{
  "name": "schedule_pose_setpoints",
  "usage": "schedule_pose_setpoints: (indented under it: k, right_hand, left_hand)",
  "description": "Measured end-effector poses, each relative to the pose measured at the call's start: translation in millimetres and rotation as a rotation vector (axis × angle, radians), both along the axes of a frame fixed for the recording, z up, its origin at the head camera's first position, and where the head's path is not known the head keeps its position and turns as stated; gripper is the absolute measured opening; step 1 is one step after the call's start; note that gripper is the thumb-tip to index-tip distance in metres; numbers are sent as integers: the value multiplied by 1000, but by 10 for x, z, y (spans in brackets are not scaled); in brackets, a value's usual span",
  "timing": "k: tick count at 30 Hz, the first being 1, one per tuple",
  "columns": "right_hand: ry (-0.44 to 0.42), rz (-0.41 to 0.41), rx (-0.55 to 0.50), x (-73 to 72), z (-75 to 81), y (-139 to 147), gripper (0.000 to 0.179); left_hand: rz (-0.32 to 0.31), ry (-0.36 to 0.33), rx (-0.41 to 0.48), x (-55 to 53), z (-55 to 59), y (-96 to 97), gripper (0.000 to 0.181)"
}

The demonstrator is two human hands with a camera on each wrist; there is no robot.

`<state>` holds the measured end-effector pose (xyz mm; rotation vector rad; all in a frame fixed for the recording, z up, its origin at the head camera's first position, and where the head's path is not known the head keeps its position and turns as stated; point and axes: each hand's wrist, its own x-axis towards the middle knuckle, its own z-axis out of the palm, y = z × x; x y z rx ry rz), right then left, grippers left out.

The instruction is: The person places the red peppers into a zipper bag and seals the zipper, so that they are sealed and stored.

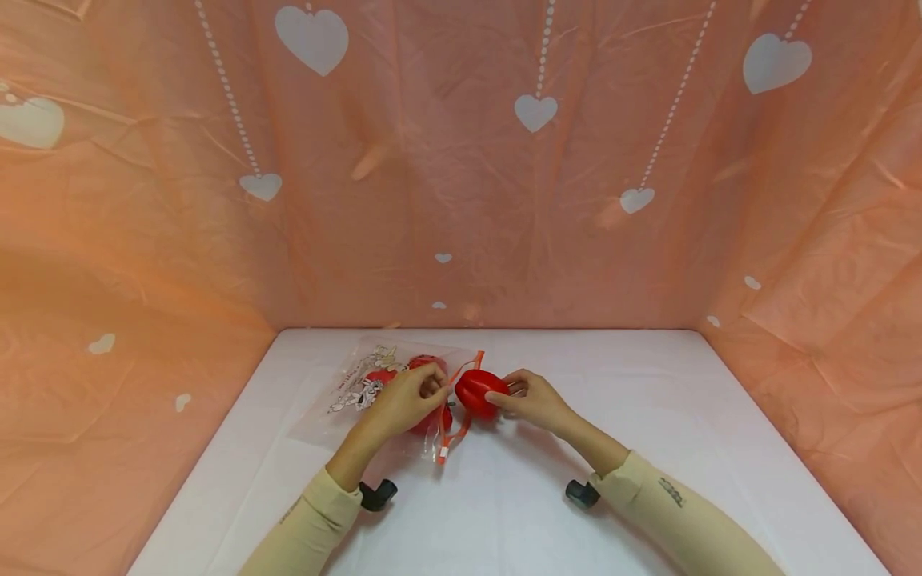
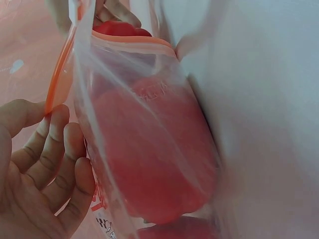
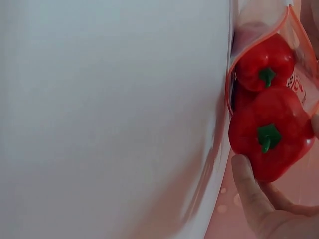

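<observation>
A clear zip bag (image 1: 320, 416) with an orange closure and cartoon print lies on the white table, its mouth held apart toward the right. Between thumb and fingertips, my left hand (image 1: 403, 398) pinches the orange zip edge (image 2: 59, 82). Inside the bag sit a red bell pepper with a green stem (image 3: 259, 57) and other red items, partly hidden by the left hand in the head view. My right hand (image 1: 540, 406) grips another glossy red bell pepper (image 1: 477, 390) right at the bag's mouth, stem toward the right wrist camera (image 3: 291, 114).
The white tabletop (image 1: 648, 408) stretches around the bag. An orange curtain with white hearts (image 1: 490, 216) stands behind the table and on both sides. Dark wrist-camera mounts (image 1: 378, 494) show below each wrist.
</observation>
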<state>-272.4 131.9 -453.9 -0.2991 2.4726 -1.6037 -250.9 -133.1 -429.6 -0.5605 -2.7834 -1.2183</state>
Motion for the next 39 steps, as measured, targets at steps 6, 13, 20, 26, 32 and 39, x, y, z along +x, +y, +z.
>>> schedule_pose_setpoints:
  k: [6, 13, 20, 26, 32, 39]
  right_hand:
    - [-20, -2, -41, 4, -34, -85, 52]
    - [-18, 57, -8, -10, -85, -90, 52]
    - [-55, 219, -7, 11, -101, -5, 62]
    - [-28, 325, -17, 9, -113, 23, 56]
    - [11, 310, 11, 9, -135, -22, 46]
    - [-2, 239, -13, 17, -132, -115, 40]
  left_hand:
    - [-5, 1, 0, 4, 9, -5, 7]
    - [-17, 33, -9, -4, 7, -7, 9]
    - [-10, 27, -15, -4, 1, -3, 8]
    - [-3, 27, -16, -7, -4, 5, 8]
    - [-9, 33, -15, -6, -1, 2, 8]
    - [-13, 42, -15, -3, 7, -5, 8]
